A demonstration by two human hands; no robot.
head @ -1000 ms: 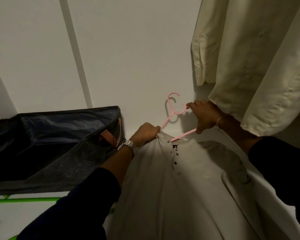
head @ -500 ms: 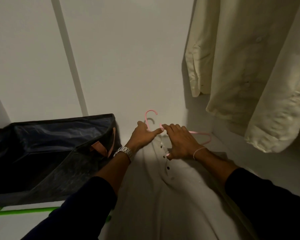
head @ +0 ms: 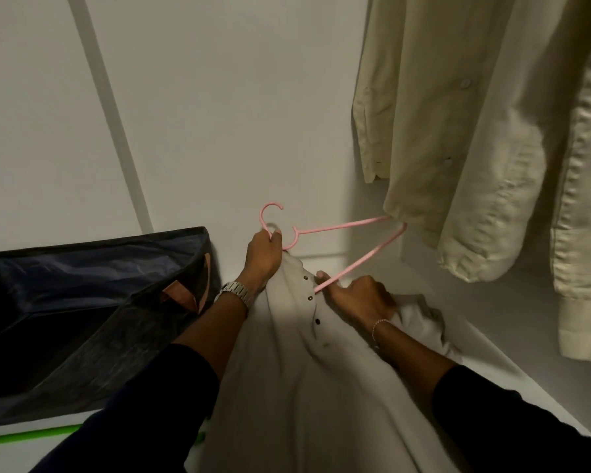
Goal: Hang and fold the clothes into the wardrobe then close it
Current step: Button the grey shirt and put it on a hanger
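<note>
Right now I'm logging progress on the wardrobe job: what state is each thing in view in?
Pink hanger: off the rail, right end mostly outside the shirt.
Grey shirt: lying down, placket unbuttoned, not yet hung.
Left hand: grips the hanger's neck and the shirt's collar.
Right hand: holds the hanger's lower bar at the shirt's opening.
Cream garments: already hanging.
Dark storage bag: open.

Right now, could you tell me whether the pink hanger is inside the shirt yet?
Mostly out. The pink hanger shows bare above the pale shirt; only its lower bar's end reaches the collar, between the left hand and right hand.
</note>
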